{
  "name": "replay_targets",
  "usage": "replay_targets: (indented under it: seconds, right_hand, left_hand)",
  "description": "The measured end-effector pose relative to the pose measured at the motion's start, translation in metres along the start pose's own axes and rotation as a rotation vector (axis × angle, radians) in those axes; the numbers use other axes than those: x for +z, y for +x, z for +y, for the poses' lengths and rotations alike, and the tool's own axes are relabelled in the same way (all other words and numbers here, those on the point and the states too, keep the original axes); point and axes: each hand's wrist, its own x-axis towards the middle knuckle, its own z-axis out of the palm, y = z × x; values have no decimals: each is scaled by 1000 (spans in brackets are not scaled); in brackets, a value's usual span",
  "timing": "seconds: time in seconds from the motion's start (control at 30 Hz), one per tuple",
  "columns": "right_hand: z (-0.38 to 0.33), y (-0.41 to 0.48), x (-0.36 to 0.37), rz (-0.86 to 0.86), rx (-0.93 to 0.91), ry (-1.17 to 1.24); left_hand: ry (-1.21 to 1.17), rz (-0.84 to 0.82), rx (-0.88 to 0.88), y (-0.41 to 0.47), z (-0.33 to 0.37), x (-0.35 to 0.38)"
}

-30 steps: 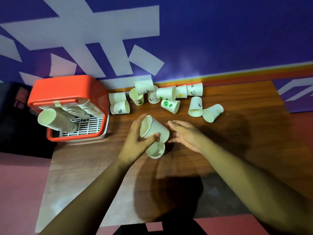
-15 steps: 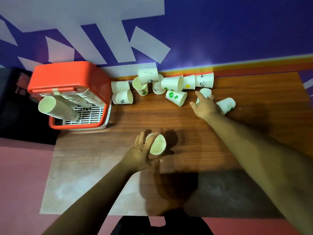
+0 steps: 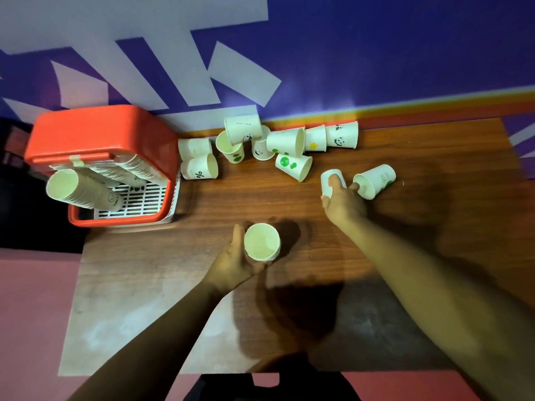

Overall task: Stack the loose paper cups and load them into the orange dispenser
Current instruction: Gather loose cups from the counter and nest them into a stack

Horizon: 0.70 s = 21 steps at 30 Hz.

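My left hand (image 3: 236,263) grips a short stack of white paper cups (image 3: 262,241), mouth up, above the middle of the wooden table (image 3: 144,299). Farther right, my right hand (image 3: 343,202) grips a loose cup (image 3: 333,180) lying on the table, and one finger touches the rim of a second cup (image 3: 375,180) beside it. Several loose cups (image 3: 285,141) lie scattered along the wall. The orange dispenser (image 3: 98,134) stands at the table's left end, with long cup stacks (image 3: 84,191) sticking out of its front.
The blue and white wall (image 3: 376,53) runs right behind the cups. A white grille tray (image 3: 144,202) forms the dispenser's base. Past the table's left and near edges lies pink floor (image 3: 31,314).
My right hand left the stack, reached out to the right and took hold of a loose cup there. My left hand turned the stack mouth up and drew it nearer.
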Motion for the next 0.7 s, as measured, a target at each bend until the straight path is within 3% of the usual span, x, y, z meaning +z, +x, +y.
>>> replay_targets:
  seconds: [0.17,0.3,0.4,0.57,0.7]
  right_hand:
    - [-11,-22,-6,-4,-9,270]
    - [-31,-48,-26,-199,27,622]
    - [-53,-71,-43,-346,-68,904]
    - [-99,-102,-69,-370,-464,804]
    - [-143,-130,-61,-368,-602,550]
  left_hand:
    - [-184,82,-113,-5,-4,-6]
    - [-267,163,-137,-10,-11,-21]
    - [-188,204,-106,-15,-11,-41]
    - [92,250,69,-26,-20,-80]
    - [241,211,251,-37,-26,-113]
